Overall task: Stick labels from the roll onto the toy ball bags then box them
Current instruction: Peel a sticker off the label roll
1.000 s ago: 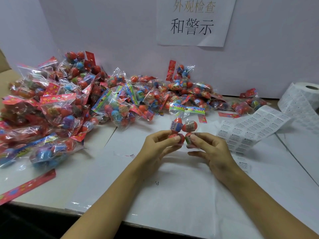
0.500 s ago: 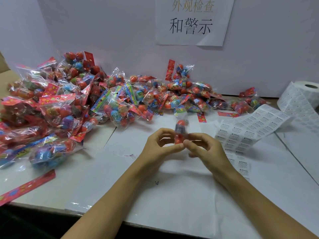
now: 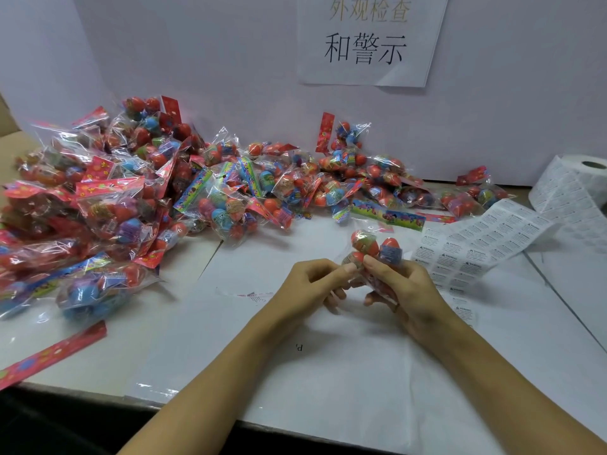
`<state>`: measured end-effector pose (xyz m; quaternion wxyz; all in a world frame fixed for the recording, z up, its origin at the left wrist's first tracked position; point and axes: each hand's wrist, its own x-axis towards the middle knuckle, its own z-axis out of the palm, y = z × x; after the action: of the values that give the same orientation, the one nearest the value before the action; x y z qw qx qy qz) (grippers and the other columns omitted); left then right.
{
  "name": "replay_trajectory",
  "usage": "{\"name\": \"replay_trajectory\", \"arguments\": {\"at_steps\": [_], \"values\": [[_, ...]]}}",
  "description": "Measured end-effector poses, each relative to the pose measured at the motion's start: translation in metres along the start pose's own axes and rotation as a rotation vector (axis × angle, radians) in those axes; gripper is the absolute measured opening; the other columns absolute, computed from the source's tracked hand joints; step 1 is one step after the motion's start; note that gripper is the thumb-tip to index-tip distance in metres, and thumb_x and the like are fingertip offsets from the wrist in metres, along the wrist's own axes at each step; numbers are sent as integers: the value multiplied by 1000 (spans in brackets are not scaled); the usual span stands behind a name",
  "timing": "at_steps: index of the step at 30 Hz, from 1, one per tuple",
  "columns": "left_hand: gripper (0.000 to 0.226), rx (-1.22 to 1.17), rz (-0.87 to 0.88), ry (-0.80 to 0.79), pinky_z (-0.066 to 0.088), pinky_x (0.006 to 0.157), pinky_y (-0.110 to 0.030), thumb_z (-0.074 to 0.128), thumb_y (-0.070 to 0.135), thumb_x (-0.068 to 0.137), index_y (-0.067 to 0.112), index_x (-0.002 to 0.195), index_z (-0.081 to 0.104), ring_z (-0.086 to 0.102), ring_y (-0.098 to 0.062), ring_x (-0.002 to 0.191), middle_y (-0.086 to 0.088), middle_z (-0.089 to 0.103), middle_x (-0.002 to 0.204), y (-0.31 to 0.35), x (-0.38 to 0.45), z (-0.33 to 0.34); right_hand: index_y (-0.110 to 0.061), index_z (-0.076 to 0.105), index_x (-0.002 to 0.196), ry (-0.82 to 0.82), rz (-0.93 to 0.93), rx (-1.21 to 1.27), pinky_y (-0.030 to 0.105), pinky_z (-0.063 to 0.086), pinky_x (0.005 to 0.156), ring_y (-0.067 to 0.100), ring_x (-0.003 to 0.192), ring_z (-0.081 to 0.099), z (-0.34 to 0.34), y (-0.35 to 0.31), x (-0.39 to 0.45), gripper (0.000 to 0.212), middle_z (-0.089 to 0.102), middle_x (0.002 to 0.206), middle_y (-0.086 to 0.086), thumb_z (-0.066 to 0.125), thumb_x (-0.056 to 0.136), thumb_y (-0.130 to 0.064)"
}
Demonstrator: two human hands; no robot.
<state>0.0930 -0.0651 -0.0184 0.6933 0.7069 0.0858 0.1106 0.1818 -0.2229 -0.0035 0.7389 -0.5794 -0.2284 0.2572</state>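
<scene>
White table (image 3: pixel 328 389), bags (image 3: pixel 138 198) heaped.

A white wall (image 3: pixel 197 60) bearing a paper sign (image 3: pixel 371 41) backs the white table (image 3: pixel 328 372).

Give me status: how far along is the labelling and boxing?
Early, it seems. Done: nothing visibly; no box is in view, and labels on the piled bags can't be made out. In hand: left hand and right hand both pinch one toy ball bag above the table. Left: a large pile of bags, with the label strip unrolled from the roll.
</scene>
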Motion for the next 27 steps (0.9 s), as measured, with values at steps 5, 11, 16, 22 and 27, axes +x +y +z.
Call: {"name": "replay_trajectory", "arguments": {"at_steps": [5, 11, 16, 22, 27], "values": [[20, -121, 0, -53, 59, 70, -30, 83, 39, 78, 20, 81, 81, 69, -20, 73, -7, 73, 80, 0, -2, -1, -15, 80, 87, 48, -3, -98, 29, 54, 49, 18, 78, 72, 3, 0, 0, 37, 75, 86, 8, 75, 71, -48], [7, -284, 45, 6, 61, 75, -33, 82, 16, 75, 11, 79, 79, 73, -24, 74, -14, 74, 78, 1, -2, -4, -11, 79, 88, 74, 112, -225, 29, 52, 45, 19, 65, 69, 2, 3, -2, 57, 73, 77, 7, 80, 60, -60], [12, -291, 16, -9, 61, 77, -36, 86, 10, 77, 8, 78, 74, 73, -27, 79, -14, 70, 81, 2, -2, -2, -7, 75, 78, 109, 131, -211, 23, 39, 41, 15, 48, 52, -2, 2, 2, 50, 62, 61, 5, 86, 54, -50], [33, -293, -120, -161, 61, 77, -35, 85, 26, 83, 1, 102, 74, 74, -31, 92, -14, 72, 90, 7, -6, -1, -5, 57, 59, 107, -14, -285, 20, 26, 38, 14, 39, 31, -6, 4, 0, 56, 44, 47, 4, 82, 60, -55], [12, -313, -60, -84, 60, 77, -32, 78, 9, 85, 4, 96, 80, 76, -31, 86, -19, 75, 91, 5, -4, -1, -15, 65, 55, 115, -61, -349, 20, 32, 38, 14, 36, 40, -4, 6, -1, 51, 54, 48, 2, 67, 69, -64]]}}
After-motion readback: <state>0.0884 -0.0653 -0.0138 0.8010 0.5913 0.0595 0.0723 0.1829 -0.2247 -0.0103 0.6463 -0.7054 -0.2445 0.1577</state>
